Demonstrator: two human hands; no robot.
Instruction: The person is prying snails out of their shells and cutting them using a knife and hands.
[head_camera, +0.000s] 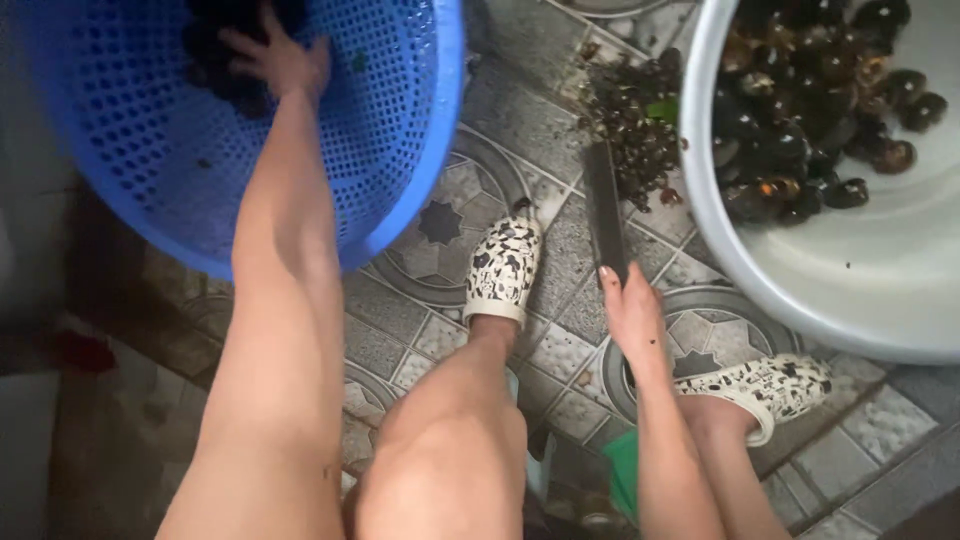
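Dark, glossy snails (225, 60) heaped in the upper part of a tilted blue mesh basket (400, 150), with the left hand (275, 55) reaching deep inside, fingers spread over the heap and touching it; hard to tell whether any single shell is actually pinched. Held in the right hand (632, 315), fingers wrapped around the handle: a long dark blade (603, 210), pointing away over the patterned tile floor (440, 225). Just past the blade tip, a small pile of dark shell bits (635, 125) on the tiles, with a scrap of green among it. Further right, a big pale basin (800, 290) already carrying a good mound of brown and black snails (810, 100) against its far side. Judging by that, well along but not finished: plenty in the basin, a fair clump left in the basket. Left arm stretched straight and long, right forearm low near the knee. Feet in spotted cream slippers (500, 265), planted between basket and basin.
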